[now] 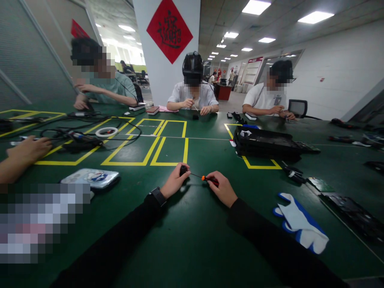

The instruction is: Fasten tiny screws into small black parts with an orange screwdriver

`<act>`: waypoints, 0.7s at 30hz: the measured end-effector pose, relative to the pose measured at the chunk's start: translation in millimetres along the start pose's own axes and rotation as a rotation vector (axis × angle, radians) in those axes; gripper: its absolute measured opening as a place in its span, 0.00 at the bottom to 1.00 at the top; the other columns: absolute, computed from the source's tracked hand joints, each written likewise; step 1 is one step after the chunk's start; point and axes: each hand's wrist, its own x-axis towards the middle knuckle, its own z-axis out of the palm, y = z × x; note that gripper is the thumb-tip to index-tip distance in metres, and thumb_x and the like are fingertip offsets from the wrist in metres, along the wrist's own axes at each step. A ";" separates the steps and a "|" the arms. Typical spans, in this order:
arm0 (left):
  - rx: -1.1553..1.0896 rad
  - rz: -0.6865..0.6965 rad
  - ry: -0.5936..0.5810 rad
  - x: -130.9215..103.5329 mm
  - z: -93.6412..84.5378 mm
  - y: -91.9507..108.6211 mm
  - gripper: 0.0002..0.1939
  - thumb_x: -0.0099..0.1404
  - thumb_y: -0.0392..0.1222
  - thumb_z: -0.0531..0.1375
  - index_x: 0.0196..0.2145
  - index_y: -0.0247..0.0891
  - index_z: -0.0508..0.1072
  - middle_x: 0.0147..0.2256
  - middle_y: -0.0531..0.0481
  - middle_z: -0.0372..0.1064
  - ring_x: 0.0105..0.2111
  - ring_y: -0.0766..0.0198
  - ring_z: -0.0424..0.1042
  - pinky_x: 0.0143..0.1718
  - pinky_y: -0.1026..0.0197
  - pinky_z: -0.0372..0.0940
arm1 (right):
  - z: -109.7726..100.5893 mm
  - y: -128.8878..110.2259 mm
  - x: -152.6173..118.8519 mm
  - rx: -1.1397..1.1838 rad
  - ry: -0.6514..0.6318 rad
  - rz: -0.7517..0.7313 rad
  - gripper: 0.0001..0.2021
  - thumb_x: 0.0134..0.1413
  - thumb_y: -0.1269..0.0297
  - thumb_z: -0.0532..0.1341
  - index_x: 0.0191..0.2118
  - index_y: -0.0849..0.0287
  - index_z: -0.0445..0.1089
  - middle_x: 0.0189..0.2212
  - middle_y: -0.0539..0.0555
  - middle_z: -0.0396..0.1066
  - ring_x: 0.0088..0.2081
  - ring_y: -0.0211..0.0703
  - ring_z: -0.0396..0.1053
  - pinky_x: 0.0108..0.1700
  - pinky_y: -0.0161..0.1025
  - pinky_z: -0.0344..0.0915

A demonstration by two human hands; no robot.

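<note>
My right hand [223,189] is closed around the dark handle of a screwdriver [213,181] with an orange collar. Its thin shaft points left, toward a small black part [183,170] pinched between the thumb and fingers of my left hand [174,181]. The shaft's tip reaches the left fingers; whether it touches the part I cannot tell. Both hands are held over the green table [192,240], in front of the yellow tape outlines. The lower side of the black part is hidden by my fingers.
White-and-blue gloves [303,224] lie at right, near circuit boards [321,185]. Black housings [267,142] are stacked farther back. At left are a printed case [91,179], cables [81,144], a white ring [106,132] and another person's hand [29,152]. Three people sit opposite.
</note>
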 end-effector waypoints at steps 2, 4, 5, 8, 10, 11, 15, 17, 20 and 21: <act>0.001 0.006 -0.001 0.2 0.4 -1.3 0.11 0.60 0.44 0.52 0.39 0.39 0.62 0.37 0.52 0.63 0.37 0.65 0.63 0.44 0.61 0.57 | -0.4 -0.8 -0.1 -0.006 0.013 -0.010 0.08 0.50 0.72 0.55 0.38 0.59 0.65 0.36 0.53 0.65 0.40 0.40 0.62 0.45 0.39 0.60; 0.001 0.013 -0.002 0.2 0.5 -2.2 0.11 0.60 0.44 0.52 0.39 0.39 0.62 0.36 0.52 0.62 0.37 0.65 0.63 0.43 0.61 0.57 | -0.2 -1.1 -0.2 -0.014 0.018 -0.006 0.08 0.50 0.71 0.56 0.39 0.59 0.65 0.37 0.53 0.65 0.41 0.40 0.62 0.46 0.40 0.59; 0.000 0.016 -0.004 0.1 0.6 -2.4 0.11 0.60 0.45 0.52 0.39 0.39 0.62 0.37 0.52 0.62 0.37 0.65 0.63 0.43 0.61 0.57 | 0.1 -0.7 -0.1 -0.015 0.019 0.004 0.09 0.51 0.70 0.55 0.39 0.59 0.65 0.37 0.53 0.65 0.41 0.40 0.62 0.46 0.40 0.59; -0.001 0.020 -0.008 -0.2 0.5 -2.3 0.11 0.60 0.45 0.52 0.39 0.39 0.62 0.37 0.52 0.62 0.37 0.65 0.62 0.43 0.61 0.57 | 1.5 2.7 0.2 -0.005 0.015 0.071 0.10 0.54 0.68 0.52 0.42 0.58 0.64 0.38 0.54 0.65 0.42 0.40 0.62 0.46 0.41 0.59; -0.002 0.015 -0.011 -0.2 0.4 -2.2 0.10 0.59 0.44 0.52 0.39 0.39 0.62 0.37 0.51 0.62 0.38 0.65 0.62 0.43 0.61 0.57 | 2.3 6.1 0.2 0.000 0.006 0.113 0.11 0.55 0.68 0.50 0.44 0.58 0.63 0.38 0.53 0.65 0.40 0.39 0.63 0.45 0.42 0.60; -0.002 0.010 -0.013 -0.1 0.4 -2.2 0.10 0.59 0.44 0.52 0.39 0.39 0.62 0.37 0.51 0.62 0.38 0.65 0.63 0.43 0.60 0.57 | 2.4 7.6 0.1 0.000 0.001 0.123 0.11 0.55 0.69 0.51 0.44 0.58 0.63 0.37 0.53 0.65 0.40 0.39 0.63 0.45 0.42 0.60; -0.013 0.009 -0.001 0.8 0.3 -2.3 0.10 0.59 0.44 0.52 0.39 0.39 0.62 0.37 0.51 0.63 0.38 0.65 0.63 0.44 0.60 0.57 | 2.1 9.2 -0.5 0.002 -0.002 0.098 0.11 0.52 0.70 0.53 0.43 0.58 0.64 0.38 0.53 0.65 0.40 0.39 0.63 0.46 0.41 0.60; -0.017 0.008 0.002 1.1 0.3 -2.0 0.10 0.59 0.44 0.52 0.39 0.39 0.62 0.37 0.51 0.63 0.38 0.65 0.63 0.44 0.60 0.57 | 1.6 7.5 -0.3 -0.008 0.016 0.069 0.10 0.51 0.71 0.54 0.41 0.58 0.65 0.38 0.53 0.65 0.42 0.40 0.63 0.47 0.42 0.60; -0.016 -0.003 -0.006 0.9 0.3 -0.9 0.10 0.59 0.43 0.52 0.39 0.39 0.62 0.36 0.51 0.63 0.38 0.65 0.63 0.44 0.60 0.57 | 0.8 4.7 0.5 -0.024 0.032 0.041 0.10 0.49 0.71 0.57 0.40 0.58 0.65 0.38 0.54 0.65 0.42 0.41 0.62 0.47 0.43 0.59; -0.015 -0.003 -0.007 0.7 0.3 -0.6 0.10 0.59 0.43 0.52 0.39 0.39 0.62 0.36 0.51 0.63 0.37 0.65 0.63 0.44 0.60 0.57 | 0.6 4.1 0.9 -0.027 0.031 0.040 0.10 0.48 0.70 0.58 0.40 0.58 0.65 0.38 0.54 0.65 0.42 0.41 0.62 0.47 0.43 0.59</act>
